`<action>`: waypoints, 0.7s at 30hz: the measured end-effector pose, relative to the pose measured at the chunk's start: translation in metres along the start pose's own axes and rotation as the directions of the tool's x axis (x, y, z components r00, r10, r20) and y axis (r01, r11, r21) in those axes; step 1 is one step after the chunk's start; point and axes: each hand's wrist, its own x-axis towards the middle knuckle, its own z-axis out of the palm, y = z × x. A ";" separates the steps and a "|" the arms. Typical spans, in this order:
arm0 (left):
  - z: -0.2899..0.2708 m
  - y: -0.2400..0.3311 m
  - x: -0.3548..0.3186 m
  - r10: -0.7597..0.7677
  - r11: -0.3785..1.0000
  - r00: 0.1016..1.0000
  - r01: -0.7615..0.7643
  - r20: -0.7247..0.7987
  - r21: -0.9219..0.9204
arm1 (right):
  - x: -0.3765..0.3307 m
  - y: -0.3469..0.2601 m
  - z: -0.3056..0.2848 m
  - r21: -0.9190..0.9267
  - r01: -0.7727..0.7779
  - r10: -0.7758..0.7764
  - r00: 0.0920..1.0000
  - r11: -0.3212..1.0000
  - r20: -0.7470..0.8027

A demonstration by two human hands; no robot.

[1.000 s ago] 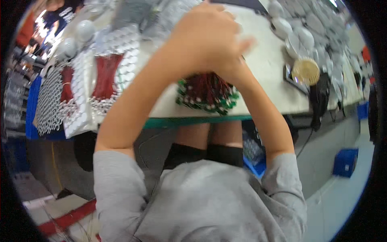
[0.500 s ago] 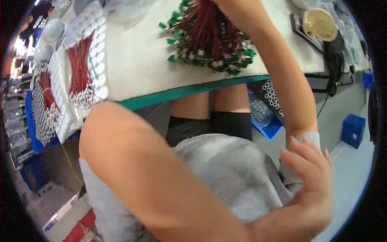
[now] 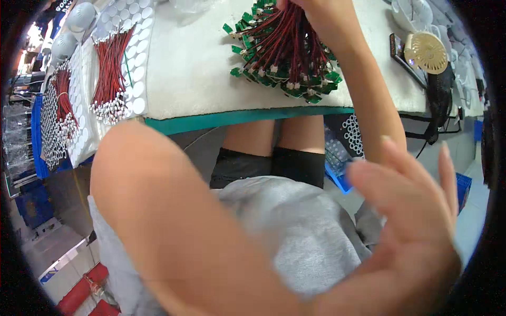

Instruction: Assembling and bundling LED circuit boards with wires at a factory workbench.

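Note:
A large bundle of dark red wires (image 3: 284, 39) with small green circuit boards at their ends fans out on the white table. At the top edge my right hand (image 3: 324, 18) grips the gathered end of these wires; its fingertips are partly cut off by the frame. My left arm reaches across in front of my body. Close to the camera at the lower right is my left hand (image 3: 411, 210), somewhat blurred, with fingers apart and nothing in them. It hangs over my right arm, away from the table top.
On the left, red wire bundles with white connectors (image 3: 110, 73) lie on sheets of white round stickers (image 3: 138, 73). A beige fan (image 3: 427, 52) and a dark flat device (image 3: 406, 58) are at the right. The table's green front edge (image 3: 211, 120) crosses above my lap. A blue bin (image 3: 337, 179) stands below.
My left hand has risen and come closer to the camera, its fingers spreading. My right hand stays on the wires. The whole view has shifted slightly.

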 end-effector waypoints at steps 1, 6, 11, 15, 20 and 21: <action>-0.003 -0.001 0.001 0.004 1.000 1.000 -0.005 0.011 0.006 | 0.000 -0.002 -0.001 -0.004 0.007 -0.007 1.000 1.000 0.006; -0.017 -0.001 0.000 -0.027 0.997 0.994 0.019 0.106 0.078 | -0.001 -0.004 0.004 0.038 -0.019 0.018 1.000 0.999 0.020; 0.038 -0.125 0.009 -0.495 0.866 0.869 0.491 -0.021 -0.098 | -0.005 -0.003 0.003 -0.116 -0.028 0.028 1.000 0.993 -0.002; 0.118 -0.245 -0.033 -0.565 0.822 0.817 0.545 -0.117 -0.164 | 0.000 0.011 0.002 -0.056 0.100 -0.099 0.995 0.993 0.022; 0.149 -0.247 -0.029 -0.774 0.628 0.633 0.769 0.008 -0.120 | -0.005 0.016 0.001 -0.034 -0.018 0.019 0.999 0.999 0.041; 0.147 -0.252 -0.027 -0.778 0.617 0.626 0.777 0.052 -0.125 | -0.005 0.016 -0.001 -0.029 -0.019 0.021 0.998 0.999 0.052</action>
